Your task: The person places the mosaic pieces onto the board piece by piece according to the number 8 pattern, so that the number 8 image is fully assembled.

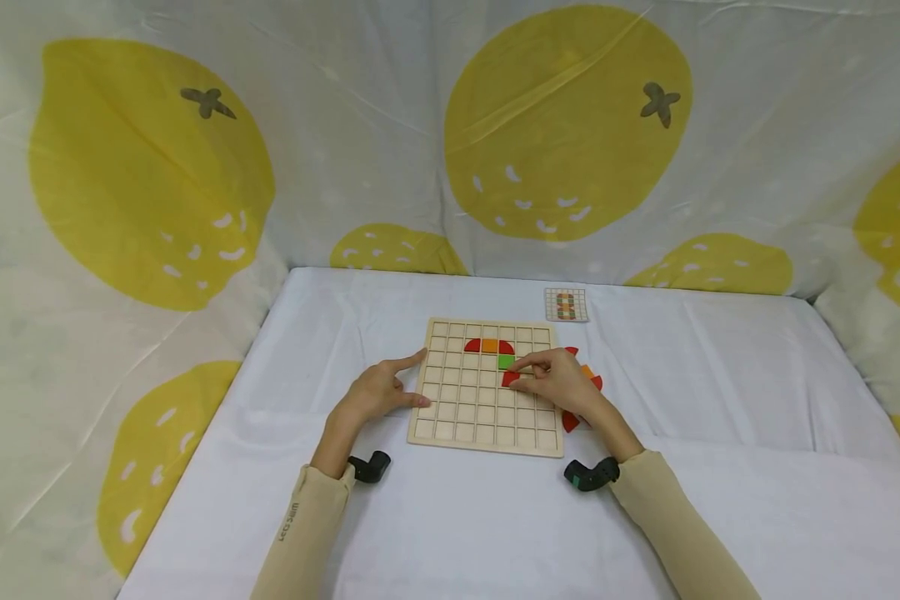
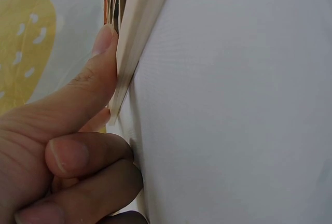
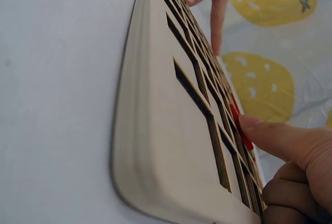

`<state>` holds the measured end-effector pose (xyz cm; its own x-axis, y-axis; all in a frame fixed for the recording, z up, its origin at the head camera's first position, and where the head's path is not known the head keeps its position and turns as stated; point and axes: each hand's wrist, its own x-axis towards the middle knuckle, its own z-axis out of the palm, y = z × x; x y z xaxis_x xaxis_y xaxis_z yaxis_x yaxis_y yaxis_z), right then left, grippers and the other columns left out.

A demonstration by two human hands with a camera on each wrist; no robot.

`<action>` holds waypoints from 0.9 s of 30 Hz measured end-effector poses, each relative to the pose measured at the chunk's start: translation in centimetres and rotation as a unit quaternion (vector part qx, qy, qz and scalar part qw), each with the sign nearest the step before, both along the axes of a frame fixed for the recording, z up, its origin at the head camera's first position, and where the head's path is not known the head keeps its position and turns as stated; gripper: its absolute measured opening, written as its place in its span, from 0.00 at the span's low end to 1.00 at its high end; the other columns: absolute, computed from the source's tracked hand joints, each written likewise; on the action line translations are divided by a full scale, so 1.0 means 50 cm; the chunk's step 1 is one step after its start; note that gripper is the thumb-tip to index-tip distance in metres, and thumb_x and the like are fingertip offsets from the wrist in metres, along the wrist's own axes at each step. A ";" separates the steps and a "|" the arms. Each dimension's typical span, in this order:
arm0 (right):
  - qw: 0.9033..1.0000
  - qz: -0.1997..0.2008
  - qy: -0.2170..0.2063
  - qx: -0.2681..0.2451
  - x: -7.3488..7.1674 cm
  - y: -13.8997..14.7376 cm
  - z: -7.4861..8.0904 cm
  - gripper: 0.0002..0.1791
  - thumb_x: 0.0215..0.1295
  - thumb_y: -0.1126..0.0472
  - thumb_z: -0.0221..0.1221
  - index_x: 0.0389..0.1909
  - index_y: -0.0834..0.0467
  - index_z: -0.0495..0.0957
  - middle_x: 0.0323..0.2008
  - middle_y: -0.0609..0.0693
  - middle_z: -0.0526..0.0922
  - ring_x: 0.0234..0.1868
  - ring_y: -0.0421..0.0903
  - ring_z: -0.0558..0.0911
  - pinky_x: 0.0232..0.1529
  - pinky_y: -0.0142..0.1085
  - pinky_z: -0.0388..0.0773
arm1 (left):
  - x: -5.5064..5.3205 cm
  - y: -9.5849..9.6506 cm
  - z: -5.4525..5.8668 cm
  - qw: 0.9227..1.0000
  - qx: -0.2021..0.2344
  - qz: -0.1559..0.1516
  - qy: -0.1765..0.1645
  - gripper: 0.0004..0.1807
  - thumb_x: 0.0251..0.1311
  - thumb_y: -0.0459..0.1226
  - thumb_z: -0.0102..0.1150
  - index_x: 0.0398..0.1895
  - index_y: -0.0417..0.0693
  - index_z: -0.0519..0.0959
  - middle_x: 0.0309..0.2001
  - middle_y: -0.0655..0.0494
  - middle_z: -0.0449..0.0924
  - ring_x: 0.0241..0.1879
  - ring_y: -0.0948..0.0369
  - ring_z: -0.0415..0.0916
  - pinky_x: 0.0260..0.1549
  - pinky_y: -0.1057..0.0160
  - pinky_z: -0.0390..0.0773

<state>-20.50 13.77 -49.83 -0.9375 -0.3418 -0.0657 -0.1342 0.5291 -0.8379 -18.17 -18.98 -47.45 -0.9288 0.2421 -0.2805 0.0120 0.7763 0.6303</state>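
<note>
A square wooden grid board (image 1: 468,414) lies flat on the white cloth. My left hand (image 1: 375,390) touches its left edge, thumb and index finger stretched apart, the other fingers curled beneath. Over the board's right half, my right hand (image 1: 558,381) pinches a small red piece (image 1: 510,379) between thumb and index finger; its full shape is partly hidden. In the right wrist view the thumb (image 3: 280,140) touches this red piece (image 3: 240,127). Just above sits a green square (image 1: 506,362), below a row of red quarter-round (image 1: 472,345), orange square (image 1: 490,345) and red quarter-round (image 1: 506,347).
Several loose red and orange pieces (image 1: 570,422) lie right of the board, partly covered by my right hand. A pattern card (image 1: 566,305) lies behind the board. Lemon-print cloth (image 1: 390,150) hangs at the back and sides. A black wrist camera (image 1: 591,475) hangs by the right cuff.
</note>
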 end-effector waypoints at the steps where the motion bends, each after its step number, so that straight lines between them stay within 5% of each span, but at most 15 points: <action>1: 1.000 -0.001 -0.004 -0.002 0.000 0.001 0.000 0.13 0.60 0.53 0.75 0.44 0.52 0.90 0.17 0.44 0.56 0.20 0.41 0.54 0.24 0.31 0.55 | 0.000 0.000 0.000 1.000 -0.001 -0.001 0.000 0.51 0.55 0.49 0.78 0.81 0.61 0.61 0.15 0.62 0.59 0.19 0.65 0.54 0.25 0.65 0.59; 27: 0.999 -0.006 0.033 0.016 0.009 -0.018 -0.008 0.13 0.64 0.52 0.72 0.48 0.50 0.90 0.15 0.43 0.57 0.18 0.40 0.56 0.23 0.30 0.52 | -0.001 0.000 0.000 1.000 0.007 -0.003 0.000 0.52 0.54 0.48 0.78 0.81 0.60 0.61 0.15 0.62 0.60 0.19 0.65 0.53 0.25 0.65 0.59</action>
